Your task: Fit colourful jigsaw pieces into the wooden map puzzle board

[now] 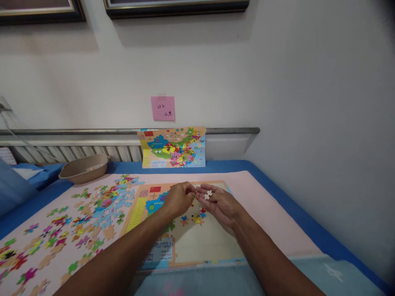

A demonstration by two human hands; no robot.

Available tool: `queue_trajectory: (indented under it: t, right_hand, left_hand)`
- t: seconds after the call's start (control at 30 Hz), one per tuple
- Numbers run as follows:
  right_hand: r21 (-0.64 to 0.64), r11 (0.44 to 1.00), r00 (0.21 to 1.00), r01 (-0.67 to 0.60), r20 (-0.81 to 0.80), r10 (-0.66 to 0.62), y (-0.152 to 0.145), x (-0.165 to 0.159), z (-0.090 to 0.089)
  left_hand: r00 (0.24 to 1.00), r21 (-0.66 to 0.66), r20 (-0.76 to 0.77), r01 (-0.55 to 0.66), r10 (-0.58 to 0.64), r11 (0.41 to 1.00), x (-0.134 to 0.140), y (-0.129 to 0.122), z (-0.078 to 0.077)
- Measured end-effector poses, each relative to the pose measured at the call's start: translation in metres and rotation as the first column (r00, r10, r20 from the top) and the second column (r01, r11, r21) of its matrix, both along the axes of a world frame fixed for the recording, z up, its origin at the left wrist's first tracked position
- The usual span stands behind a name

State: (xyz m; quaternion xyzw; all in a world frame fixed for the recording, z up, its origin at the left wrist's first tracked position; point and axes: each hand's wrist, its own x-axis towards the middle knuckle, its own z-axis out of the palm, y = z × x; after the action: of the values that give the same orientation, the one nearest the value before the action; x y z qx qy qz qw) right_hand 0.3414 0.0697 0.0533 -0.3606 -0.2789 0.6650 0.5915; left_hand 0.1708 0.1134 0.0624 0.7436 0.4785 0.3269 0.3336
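Note:
My right hand (220,204) is turned palm up over the puzzle board (203,242), fingers stretched out. A pale jigsaw puzzle piece (208,195) lies on its fingers, blank side showing. Just left of it, my left hand (179,201) is closed in a pinch, its fingertips close to the right fingertips. Whatever is in that pinch is too small to make out. Below the hands, a few coloured pieces (196,218) lie on the bare part of the board. The board's left side is filled in, with a red flag picture (155,189) and a yellow panel (136,213).
Many loose puzzle pieces (83,230) are spread over the pink sheet on the left. A printed map (173,148) leans against the rail at the back. A brown basin (84,168) stands back left. A pink note (163,108) sticks to the wall.

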Motion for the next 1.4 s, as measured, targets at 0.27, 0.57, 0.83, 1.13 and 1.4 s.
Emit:
queue_trajectory:
  t: [0.27, 0.57, 0.83, 1.13, 1.4]
  right_hand:
    - [-0.044, 0.998, 0.998, 0.033, 0.064, -0.03, 0.0, -0.003, -0.004]
    - [-0.038, 0.999, 0.99, 0.011, 0.144, -0.006, -0.004, -0.016, -0.011]
    - [-0.097, 0.995, 0.975, -0.023, 0.218, 0.044, -0.001, -0.016, -0.008]
    - [-0.094, 0.995, 0.948, -0.014, 0.316, 0.043, -0.005, -0.023, -0.007]
    - [-0.069, 0.997, 0.884, -0.036, 0.462, 0.064, -0.004, -0.026, -0.009]
  left_hand:
    - [0.998, -0.074, 0.067, 0.015, -0.01, 0.997, -0.002, 0.0, 0.0]
    - [0.977, -0.28, 0.212, 0.085, -0.024, 0.956, -0.007, 0.003, -0.011]
    - [0.963, -0.337, 0.268, 0.121, -0.028, 0.934, -0.012, 0.004, -0.011]
    - [0.926, -0.317, 0.377, 0.114, 0.015, 0.941, -0.019, 0.003, -0.01]
    - [0.914, -0.322, 0.405, 0.148, -0.005, 0.935, -0.026, -0.003, -0.001]
